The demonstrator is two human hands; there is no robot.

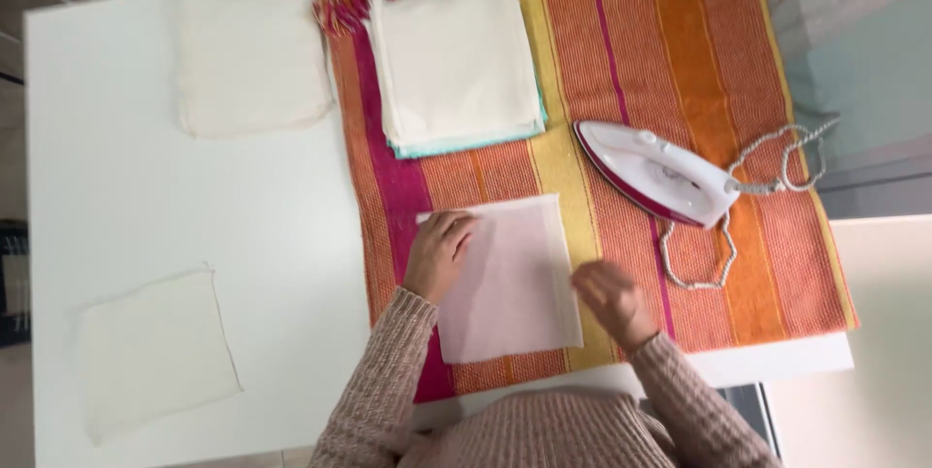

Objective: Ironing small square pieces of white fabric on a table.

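The left hand [439, 252] lies flat and open on the upper left corner of a pale pink cloth square [510, 279], pinning it down. The right hand [612, 301] hovers blurred just beside the square's right edge, loosely open, holding nothing. The square lies on a striped orange mat [699, 70] spread over the white desk [126, 206]. This looks like smoothing the cloth before pressing; reaching the iron [655, 172], resting on the mat near the right hand, would call for the right hand. A stack of folded cloths [456, 65] sits farther up the mat.
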